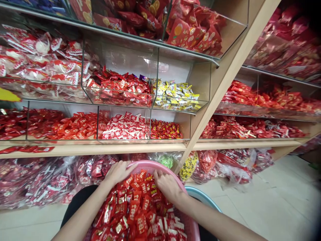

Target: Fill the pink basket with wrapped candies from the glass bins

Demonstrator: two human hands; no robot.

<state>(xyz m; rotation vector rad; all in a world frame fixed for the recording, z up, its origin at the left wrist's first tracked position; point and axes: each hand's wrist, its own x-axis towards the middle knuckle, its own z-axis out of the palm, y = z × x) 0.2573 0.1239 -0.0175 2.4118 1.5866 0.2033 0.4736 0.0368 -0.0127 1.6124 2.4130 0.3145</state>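
Note:
A pink basket full of red-wrapped candies is in front of me at the bottom centre. My left hand rests on the basket's far left rim, its fingers wrapped over the edge. Inside the rim at the right, my right hand touches the candies with curled fingers; whatever lies under its fingertips is hidden. Some white-and-red wrapped pieces lie in the near right part of the basket.
Shelves with clear-fronted bins of candies stretch across the view. Below the wooden shelf edge, plastic bags of candies stand on the tiled floor. A blue basin shows behind the basket's right side.

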